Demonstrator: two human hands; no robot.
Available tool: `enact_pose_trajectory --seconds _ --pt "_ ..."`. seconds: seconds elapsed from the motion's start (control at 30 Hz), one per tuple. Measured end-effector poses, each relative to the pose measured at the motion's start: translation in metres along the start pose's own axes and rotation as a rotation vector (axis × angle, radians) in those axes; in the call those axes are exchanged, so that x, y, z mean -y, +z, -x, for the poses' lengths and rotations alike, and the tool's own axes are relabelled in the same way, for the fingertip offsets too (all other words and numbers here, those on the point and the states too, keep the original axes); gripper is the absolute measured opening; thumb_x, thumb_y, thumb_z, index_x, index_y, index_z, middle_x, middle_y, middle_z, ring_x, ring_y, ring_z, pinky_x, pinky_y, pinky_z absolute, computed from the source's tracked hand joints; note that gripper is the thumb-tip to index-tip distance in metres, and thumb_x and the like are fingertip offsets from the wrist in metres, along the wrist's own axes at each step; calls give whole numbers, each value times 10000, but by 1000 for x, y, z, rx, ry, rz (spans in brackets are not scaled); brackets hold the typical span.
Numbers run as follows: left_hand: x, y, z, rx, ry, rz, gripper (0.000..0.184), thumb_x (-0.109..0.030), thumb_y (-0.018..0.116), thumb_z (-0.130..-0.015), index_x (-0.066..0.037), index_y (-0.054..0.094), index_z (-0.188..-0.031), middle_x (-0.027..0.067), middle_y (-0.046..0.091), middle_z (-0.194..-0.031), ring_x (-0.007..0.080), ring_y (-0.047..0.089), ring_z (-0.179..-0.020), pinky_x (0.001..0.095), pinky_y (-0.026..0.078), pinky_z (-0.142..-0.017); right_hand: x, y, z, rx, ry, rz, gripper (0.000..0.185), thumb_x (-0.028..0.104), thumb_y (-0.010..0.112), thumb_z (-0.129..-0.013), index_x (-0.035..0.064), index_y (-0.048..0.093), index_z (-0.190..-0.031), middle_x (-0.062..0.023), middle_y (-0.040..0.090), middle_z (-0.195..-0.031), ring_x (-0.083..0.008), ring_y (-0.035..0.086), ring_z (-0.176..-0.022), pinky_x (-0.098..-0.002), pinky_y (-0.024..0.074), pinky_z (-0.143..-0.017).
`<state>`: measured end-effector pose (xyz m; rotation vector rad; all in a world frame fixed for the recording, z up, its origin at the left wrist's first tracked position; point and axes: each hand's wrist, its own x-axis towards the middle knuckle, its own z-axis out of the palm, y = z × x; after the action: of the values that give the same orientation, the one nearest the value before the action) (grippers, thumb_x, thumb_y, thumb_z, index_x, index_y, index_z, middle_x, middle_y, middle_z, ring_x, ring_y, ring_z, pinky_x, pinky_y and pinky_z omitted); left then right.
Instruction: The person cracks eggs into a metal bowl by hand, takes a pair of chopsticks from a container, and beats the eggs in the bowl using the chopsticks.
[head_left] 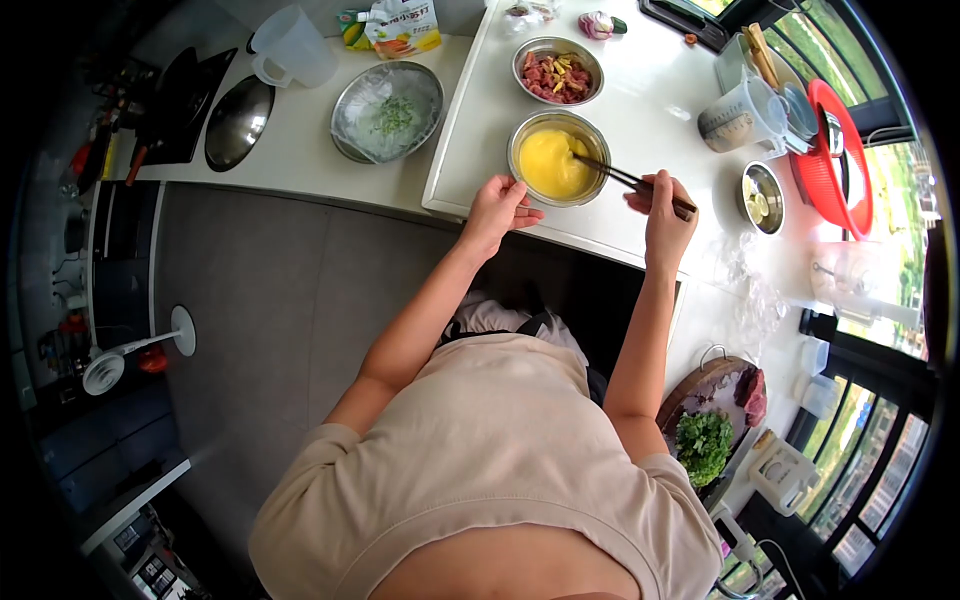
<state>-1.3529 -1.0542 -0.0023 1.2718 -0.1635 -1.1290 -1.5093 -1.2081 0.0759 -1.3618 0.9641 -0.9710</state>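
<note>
A small metal bowl (513, 147) of yellow beaten egg (548, 165) sits near the counter's front edge. My left hand (497, 212) grips the bowl's near left side, its thumb at the rim and its fingers curving below. Dark chopsticks (632, 180) are held in my right hand (668, 218), fingers closed around their upper part. Their tips dip into the egg, which shows swirl marks. Just behind stands another metal bowl (517, 66) with cut raw meat and yellowish strips on top.
Left on the lower counter are a metal bowl (338, 125) with white contents and chopped greens, a lid (240, 122) and a plastic jug (292, 48). Rightward stand a measuring jug (735, 115), a small bowl (768, 222), a red colander (862, 205) and a cutting board (690, 388) with greens and meat.
</note>
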Motion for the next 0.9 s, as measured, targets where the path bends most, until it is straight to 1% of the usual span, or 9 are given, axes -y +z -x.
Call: enact_pose_trajectory --seconds 0.07,0.1,0.2,0.23,0.33,0.4,0.47,0.6,0.9 --pt "1 -1 -2 6 10 4 217 -221 497 -981 -17 461 -1046 89 518 -922 246 674 -795 311 582 -679 8 -3 3 138 121 45 338 223 524 -949 -76 636 -836 -135 649 -688 -198 662 -561 -268 547 -549" --pt "2 -2 -2 10 13 6 217 -220 498 -980 -17 460 -1045 89 518 -923 245 674 -795 310 582 -679 5 -5 2 115 110 19 332 219 523 -948 -72 639 -840 -128 652 -700 -195 666 -576 -267 549 -563" --pt "-1 0 0 2 1 0 217 -221 502 -979 -18 459 -1042 87 521 -920 243 674 -796 310 583 -680 -3 4 -2 -64 -52 -39 331 213 521 -947 -76 636 -831 -131 650 -690 -194 663 -568 -265 543 -548" --pt "0 -1 0 1 -1 4 216 -221 503 -978 -18 460 -1040 87 522 -919 243 674 -795 310 583 -680 0 3 0 -21 -26 49 334 211 523 -947 -80 632 -826 -135 644 -662 -191 655 -550 -269 538 -529" --pt "1 -1 -1 0 -5 2 213 -220 504 -977 -19 461 -1036 86 524 -916 243 675 -795 309 583 -678 14 -5 6 123 86 46 337 217 530 -948 -82 633 -829 -131 644 -668 -192 659 -560 -268 535 -542" --pt "0 -1 -2 -5 -4 -15 212 -219 504 -977 -19 463 -1035 85 524 -913 244 675 -797 308 582 -675 19 -9 10 26 -11 7 334 219 535 -951 -78 634 -833 -129 646 -672 -192 662 -567 -258 523 -543" --pt "0 -1 -1 -3 -8 2 212 -221 503 -978 -20 465 -1034 86 523 -914 245 676 -801 307 582 -674 33 -14 15 10 -71 60 346 231 533 -958 -75 634 -832 -126 646 -680 -191 665 -579 -253 521 -552" --pt "-2 -1 -1 5 -11 -9 213 -226 502 -979 -23 468 -1034 87 521 -916 249 678 -806 306 582 -677 52 -23 24 -18 -110 134 365 251 537 -962 -80 638 -848 -114 641 -708 -187 667 -594 -246 521 -564" --pt "-2 -1 0 15 -7 -8 212 -231 499 -981 -26 470 -1030 79 523 -909 244 674 -802 308 577 -680 46 -40 24 -69 -35 159 375 268 553 -953 -78 654 -849 -115 644 -705 -186 664 -584 -244 529 -576"
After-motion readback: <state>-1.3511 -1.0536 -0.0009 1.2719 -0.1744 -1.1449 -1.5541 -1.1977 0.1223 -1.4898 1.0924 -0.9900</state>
